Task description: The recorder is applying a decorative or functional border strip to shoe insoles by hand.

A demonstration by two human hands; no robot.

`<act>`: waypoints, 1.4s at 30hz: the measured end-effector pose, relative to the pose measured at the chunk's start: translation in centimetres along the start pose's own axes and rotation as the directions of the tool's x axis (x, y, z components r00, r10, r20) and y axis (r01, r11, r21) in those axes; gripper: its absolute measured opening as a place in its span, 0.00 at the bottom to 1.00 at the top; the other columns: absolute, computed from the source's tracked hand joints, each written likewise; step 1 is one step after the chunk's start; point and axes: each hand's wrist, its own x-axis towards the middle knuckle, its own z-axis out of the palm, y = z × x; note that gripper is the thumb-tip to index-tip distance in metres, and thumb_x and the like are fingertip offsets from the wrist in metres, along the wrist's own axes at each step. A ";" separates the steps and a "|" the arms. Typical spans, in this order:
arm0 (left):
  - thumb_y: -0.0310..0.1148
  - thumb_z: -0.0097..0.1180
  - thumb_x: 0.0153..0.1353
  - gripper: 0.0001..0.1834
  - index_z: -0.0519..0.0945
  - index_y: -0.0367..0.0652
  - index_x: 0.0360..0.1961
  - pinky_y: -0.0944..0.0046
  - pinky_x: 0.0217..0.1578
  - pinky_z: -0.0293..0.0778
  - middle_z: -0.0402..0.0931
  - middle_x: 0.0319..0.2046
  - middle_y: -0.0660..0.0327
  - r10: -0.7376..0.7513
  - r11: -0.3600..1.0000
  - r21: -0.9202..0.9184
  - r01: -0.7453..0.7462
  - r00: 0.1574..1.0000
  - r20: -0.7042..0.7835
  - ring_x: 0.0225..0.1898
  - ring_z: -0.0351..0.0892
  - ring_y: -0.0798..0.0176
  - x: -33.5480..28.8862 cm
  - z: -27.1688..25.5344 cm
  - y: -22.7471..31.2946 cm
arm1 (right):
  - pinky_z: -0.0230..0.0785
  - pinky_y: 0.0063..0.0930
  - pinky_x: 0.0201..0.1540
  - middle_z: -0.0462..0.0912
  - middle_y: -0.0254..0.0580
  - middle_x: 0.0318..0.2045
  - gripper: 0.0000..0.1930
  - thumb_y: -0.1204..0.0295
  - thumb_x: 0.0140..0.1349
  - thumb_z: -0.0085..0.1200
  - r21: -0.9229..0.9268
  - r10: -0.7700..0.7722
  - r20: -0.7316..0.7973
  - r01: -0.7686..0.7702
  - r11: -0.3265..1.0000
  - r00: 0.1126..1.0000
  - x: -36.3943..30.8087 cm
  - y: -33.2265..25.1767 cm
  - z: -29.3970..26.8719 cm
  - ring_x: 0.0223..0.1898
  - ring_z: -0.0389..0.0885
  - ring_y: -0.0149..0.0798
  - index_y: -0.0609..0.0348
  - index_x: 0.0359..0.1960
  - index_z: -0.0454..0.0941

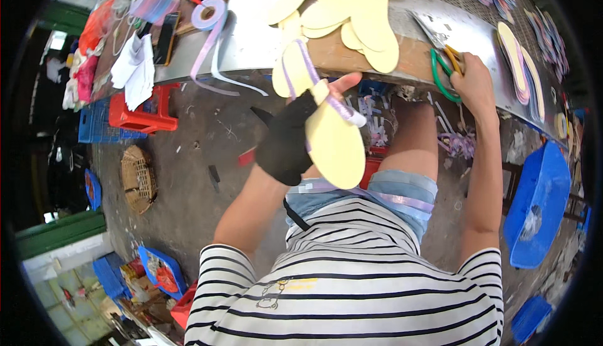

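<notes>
At the centre, the black-gloved left hand grips a yellow insole, fingers wrapped over its edge, probably to steady the lilac ribbon across it. At two o'clock, the right hand's fingers close around the handle of the scissors. Beyond, on the metal table, a pile of insoles lies towards half past twelve, likely for easy reach; a ribbon roll sits at eleven. A red stool stands on the littered floor towards ten.

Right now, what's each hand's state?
Left hand, black-gloved: closed, holding a pale yellow, foot-shaped insole.
Right hand, bare: touching green-and-orange-handled metal scissors; whether its grip is closed can't be told.
</notes>
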 end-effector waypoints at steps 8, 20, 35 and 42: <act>0.38 0.50 0.62 0.08 0.73 0.45 0.34 0.53 0.39 0.81 0.60 0.60 0.52 0.050 0.973 -0.227 -0.028 0.994 0.092 0.52 0.70 0.39 0.8 1.0 -0.8 | 0.67 0.41 0.45 0.75 0.57 0.35 0.21 0.69 0.43 0.54 -0.034 0.019 0.039 -0.018 0.999 0.999 -1.0 -1.6 -0.2 0.37 0.75 0.56 0.68 0.40 0.73; 0.38 0.48 0.63 0.12 0.74 0.39 0.35 0.55 0.48 0.75 0.73 0.46 0.49 0.093 0.947 -0.306 -0.100 0.995 -0.038 0.55 0.69 0.45 1.3 -0.3 -0.5 | 0.56 0.14 0.28 0.68 0.27 0.25 0.19 0.71 0.43 0.65 0.904 -0.103 0.375 -0.339 0.263 0.921 -12.4 -11.0 -3.2 0.26 0.64 0.20 0.58 0.33 0.66; 0.36 0.49 0.62 0.13 0.72 0.36 0.40 0.61 0.42 0.78 0.74 0.45 0.47 0.064 0.995 -0.069 -0.072 0.992 -0.112 0.48 0.75 0.54 2.6 -1.0 -1.5 | 0.49 0.14 0.21 0.62 0.23 0.17 0.20 0.66 0.40 0.69 0.774 0.014 0.365 -0.311 0.552 0.931 -12.8 -10.3 -2.2 0.20 0.59 0.17 0.57 0.23 0.66; 0.35 0.52 0.60 0.13 0.72 0.36 0.41 0.63 0.38 0.78 0.76 0.40 0.49 0.260 0.943 0.252 -0.219 0.955 -0.144 0.39 0.79 0.58 3.9 1.3 -3.1 | 0.61 0.32 0.23 0.68 0.40 0.14 0.17 0.65 0.46 0.64 0.234 0.213 0.020 -0.211 0.949 0.977 -4.0 -3.8 -2.6 0.18 0.68 0.38 0.64 0.25 0.69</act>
